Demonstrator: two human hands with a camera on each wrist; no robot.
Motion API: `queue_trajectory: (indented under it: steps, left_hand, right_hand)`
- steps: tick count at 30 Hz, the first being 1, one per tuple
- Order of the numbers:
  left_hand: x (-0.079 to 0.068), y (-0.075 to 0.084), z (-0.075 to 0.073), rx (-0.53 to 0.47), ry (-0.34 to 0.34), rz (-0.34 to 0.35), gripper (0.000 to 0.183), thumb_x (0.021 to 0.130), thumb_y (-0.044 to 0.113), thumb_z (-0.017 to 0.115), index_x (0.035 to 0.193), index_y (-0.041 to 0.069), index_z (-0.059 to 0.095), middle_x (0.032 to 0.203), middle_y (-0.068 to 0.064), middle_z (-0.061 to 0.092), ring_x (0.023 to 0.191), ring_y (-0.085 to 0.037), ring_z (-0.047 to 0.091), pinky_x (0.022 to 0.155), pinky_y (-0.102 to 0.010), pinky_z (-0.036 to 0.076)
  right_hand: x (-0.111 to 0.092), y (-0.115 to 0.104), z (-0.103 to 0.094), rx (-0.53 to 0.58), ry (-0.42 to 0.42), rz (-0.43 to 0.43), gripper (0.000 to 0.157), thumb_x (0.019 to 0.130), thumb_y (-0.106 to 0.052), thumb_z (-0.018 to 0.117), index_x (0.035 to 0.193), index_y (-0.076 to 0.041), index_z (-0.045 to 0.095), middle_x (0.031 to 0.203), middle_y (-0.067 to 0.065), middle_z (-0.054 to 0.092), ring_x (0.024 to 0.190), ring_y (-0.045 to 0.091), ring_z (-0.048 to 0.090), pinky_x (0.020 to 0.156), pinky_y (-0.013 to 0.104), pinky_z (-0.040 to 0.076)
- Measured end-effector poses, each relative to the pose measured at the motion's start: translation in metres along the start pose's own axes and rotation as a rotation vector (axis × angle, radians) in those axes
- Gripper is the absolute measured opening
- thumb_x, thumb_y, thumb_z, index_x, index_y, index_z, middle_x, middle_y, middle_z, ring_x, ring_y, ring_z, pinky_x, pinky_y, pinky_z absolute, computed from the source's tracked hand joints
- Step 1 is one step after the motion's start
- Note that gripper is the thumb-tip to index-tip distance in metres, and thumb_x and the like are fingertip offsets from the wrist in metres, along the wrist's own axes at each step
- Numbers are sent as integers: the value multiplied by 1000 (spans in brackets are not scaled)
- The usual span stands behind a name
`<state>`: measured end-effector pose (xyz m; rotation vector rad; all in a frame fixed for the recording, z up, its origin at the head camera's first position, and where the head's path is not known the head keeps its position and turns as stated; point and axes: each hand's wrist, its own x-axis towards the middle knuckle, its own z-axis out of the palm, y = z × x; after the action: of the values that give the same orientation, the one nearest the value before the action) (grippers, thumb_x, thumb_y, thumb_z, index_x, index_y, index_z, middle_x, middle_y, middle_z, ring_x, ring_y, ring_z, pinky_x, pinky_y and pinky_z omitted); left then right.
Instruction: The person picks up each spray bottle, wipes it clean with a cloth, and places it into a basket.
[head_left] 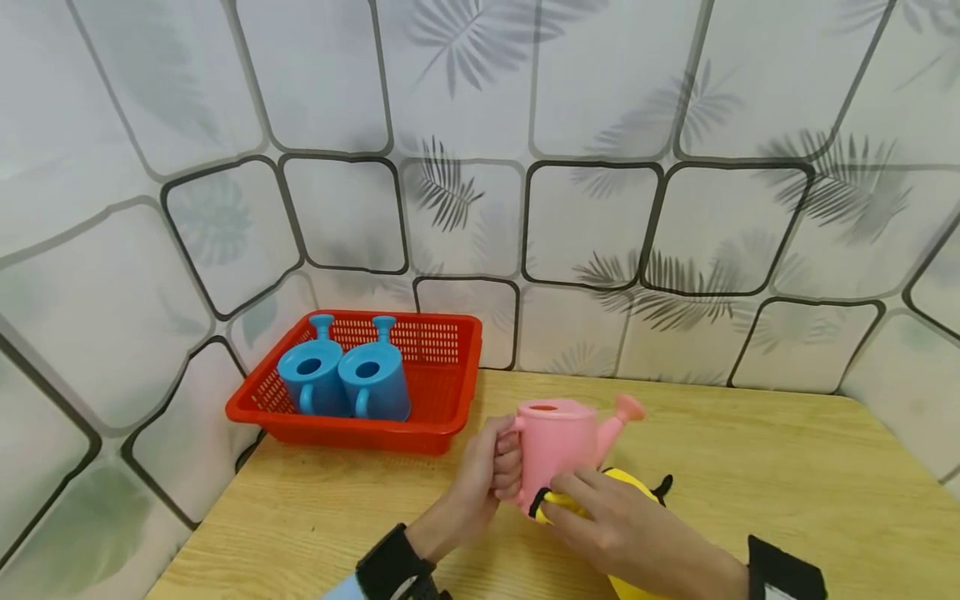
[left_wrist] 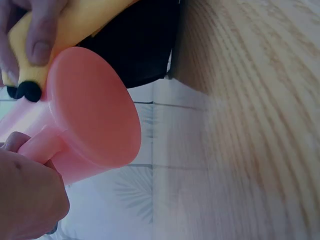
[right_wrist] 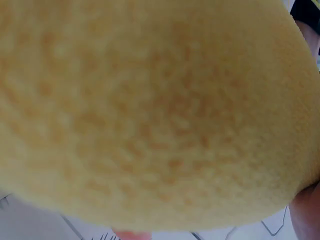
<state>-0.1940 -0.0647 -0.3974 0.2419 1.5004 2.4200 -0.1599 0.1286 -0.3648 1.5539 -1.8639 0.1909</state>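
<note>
A pink watering can (head_left: 558, 446) is raised above the table, its spout pointing right. My left hand (head_left: 483, 467) grips it, fingers curled round its handle; in the left wrist view the can's round base (left_wrist: 95, 110) faces the camera. My right hand (head_left: 622, 517) holds a yellow plush toy (head_left: 633, 485) by its black-tipped limb, and that limb (left_wrist: 67, 30) lies against the can's side. Behind the right hand most of the toy is hidden. Its fuzzy yellow body (right_wrist: 160, 115) fills nearly all of the right wrist view.
To the left at the back, a red plastic basket (head_left: 442, 444) holds two blue watering cans (head_left: 375, 383) side by side in its left part. All stand on a wood-grain table (head_left: 750, 467). A patterned curtain-like sheet (head_left: 465, 217) encloses the back and sides.
</note>
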Motion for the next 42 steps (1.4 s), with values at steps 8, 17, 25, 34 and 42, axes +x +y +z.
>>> queue_trajectory:
  steps: [8, 17, 25, 34, 42]
  left_hand:
    - [-1, 5, -5, -69, -44, -9, 42, 100, 34, 41, 62, 19, 33, 46, 8, 28, 37, -8, 24, 38, -20, 19]
    - [-2, 6, -8, -87, -62, -46, 42, 99, 33, 41, 60, 19, 33, 45, 8, 29, 37, -8, 25, 37, -21, 19]
    - [-3, 6, -10, -66, -115, -56, 41, 99, 32, 41, 61, 19, 33, 46, 7, 30, 37, -8, 26, 38, -21, 20]
    - [-6, 0, -10, -50, -162, -100, 40, 99, 31, 40, 61, 20, 32, 47, 10, 28, 39, -6, 23, 37, -19, 19]
    - [-6, 1, -8, -73, -175, -162, 41, 98, 32, 40, 60, 21, 32, 46, 11, 29, 39, -6, 22, 39, -22, 15]
  right_hand:
    - [-6, -4, 1, 8, -38, -39, 49, 109, -10, 19, 89, -10, 64, 87, 1, 56, 76, 14, 46, 58, 23, 41]
    - [-5, -4, 1, -26, -20, -71, 46, 107, -5, 22, 91, -11, 64, 86, 0, 54, 73, 14, 45, 59, 23, 39]
    - [1, 5, -5, -19, 71, -86, 41, 106, -4, 28, 92, -7, 67, 90, 4, 59, 77, 16, 51, 61, 24, 46]
    - [9, 20, -17, -30, 199, -34, 37, 105, -4, 34, 93, -1, 68, 91, 11, 64, 72, 21, 53, 56, 27, 50]
    - [12, 23, -23, -117, 318, 25, 33, 105, -15, 43, 93, 0, 70, 85, 15, 64, 62, 21, 50, 48, 26, 43]
